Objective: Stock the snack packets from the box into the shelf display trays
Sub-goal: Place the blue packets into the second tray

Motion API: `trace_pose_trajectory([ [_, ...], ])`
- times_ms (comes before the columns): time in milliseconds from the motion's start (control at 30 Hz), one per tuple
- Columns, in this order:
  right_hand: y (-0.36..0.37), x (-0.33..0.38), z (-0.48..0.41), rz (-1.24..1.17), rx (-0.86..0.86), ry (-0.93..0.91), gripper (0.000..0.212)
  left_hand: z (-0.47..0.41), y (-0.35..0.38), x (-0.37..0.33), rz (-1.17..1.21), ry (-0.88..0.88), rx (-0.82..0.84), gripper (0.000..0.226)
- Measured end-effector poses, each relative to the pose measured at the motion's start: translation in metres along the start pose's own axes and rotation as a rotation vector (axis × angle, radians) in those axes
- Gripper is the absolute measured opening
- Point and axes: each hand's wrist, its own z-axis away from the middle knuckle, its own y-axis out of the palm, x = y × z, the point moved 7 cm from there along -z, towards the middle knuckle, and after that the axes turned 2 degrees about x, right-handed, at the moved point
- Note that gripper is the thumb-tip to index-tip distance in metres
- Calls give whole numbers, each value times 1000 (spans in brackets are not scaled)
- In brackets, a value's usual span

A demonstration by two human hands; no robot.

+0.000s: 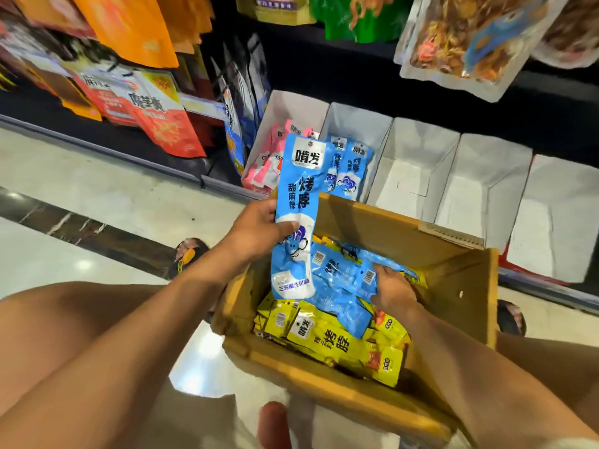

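Head view | step: pulling blue packets from cardboard box, 6 o'clock | left hand pinches one upright; right hand grasps more inside | next: probably slot into half-filled tray, 12 o'clock

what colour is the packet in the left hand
The packet is light blue and white; head view.

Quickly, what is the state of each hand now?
Left hand: holding one long blue packet.
Right hand: gripping blue packets inside the box.
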Motion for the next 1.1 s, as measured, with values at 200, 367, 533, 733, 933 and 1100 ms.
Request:
trace_pose_trajectory([
  [200,1,1,-6,6,-8,-30,94,1,3,-1,3,-32,0,20],
  [367,-20,3,7,-99,-35,-124,90,4,5,1,-55,-53,7,22],
  [533,-73,7,38,-184,-151,-179,87,6,6,-5,-84,-69,28,25],
  [733,-145,14,85,-416,-319,-256,81,13,13,-15,-83,-48,41,24],
  [933,-242,39,136,-612,-515,-311,68,11,23,-27,-99,11,27,33],
  [1100,-294,56,152,-1024,-533,-298,50,5,40,-60,-71,56,76,47],
])
